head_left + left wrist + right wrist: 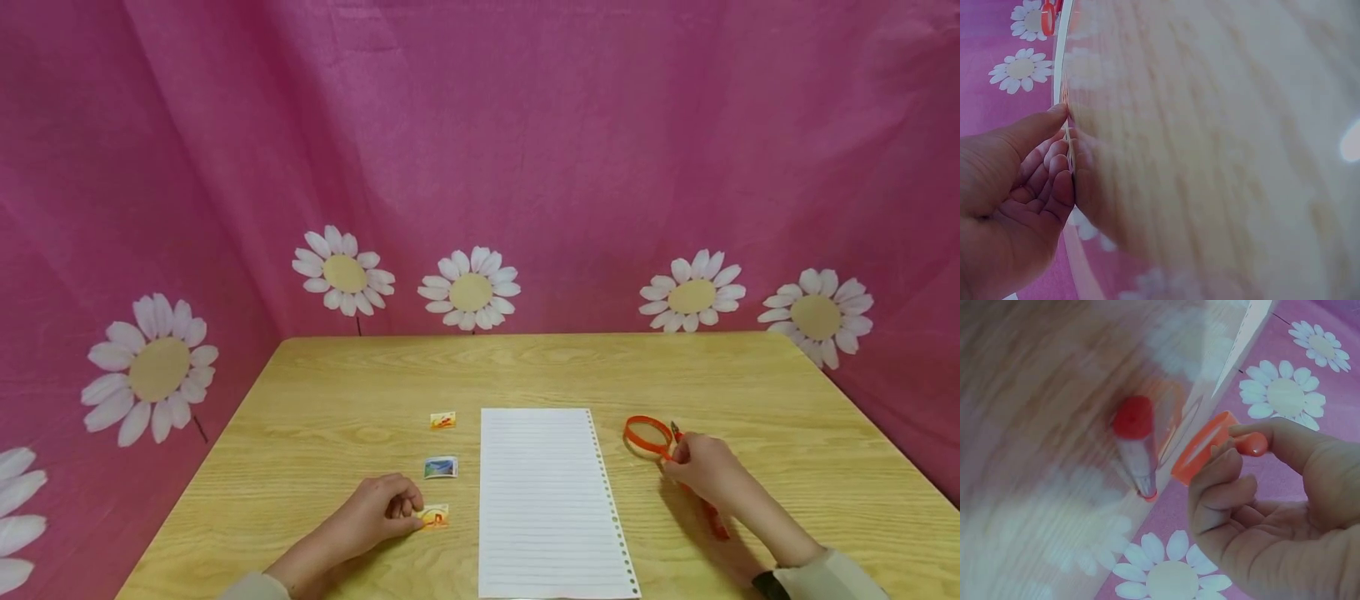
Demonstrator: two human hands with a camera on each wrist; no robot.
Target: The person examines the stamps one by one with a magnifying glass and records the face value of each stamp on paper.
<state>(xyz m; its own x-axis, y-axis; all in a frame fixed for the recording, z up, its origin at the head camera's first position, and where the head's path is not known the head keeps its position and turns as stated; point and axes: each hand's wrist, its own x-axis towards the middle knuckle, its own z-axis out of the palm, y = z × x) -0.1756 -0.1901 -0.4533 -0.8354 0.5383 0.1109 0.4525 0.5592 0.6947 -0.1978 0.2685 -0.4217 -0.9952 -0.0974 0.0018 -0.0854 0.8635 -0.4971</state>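
My left hand (378,512) rests low on the table, thumb and curled fingertips at the left edge of the nearest stamp (435,517), yellow and orange. In the left wrist view, the thumb and fingers of the left hand (1029,169) meet at the tabletop. Beyond that stamp lie a blue-green stamp (441,467) and another yellow one (442,420), in a column. My right hand (708,471) pinches the handle of an orange magnifying glass (1207,447), its ring (632,443) pointing away to the left. A red-and-white pen (1138,450) lies beside and partly under that hand.
A lined sheet of paper (551,500) with holes along its right side lies between the hands. The wooden table (540,371) ends at a pink curtain (570,167) printed with daisies, behind and at both sides.
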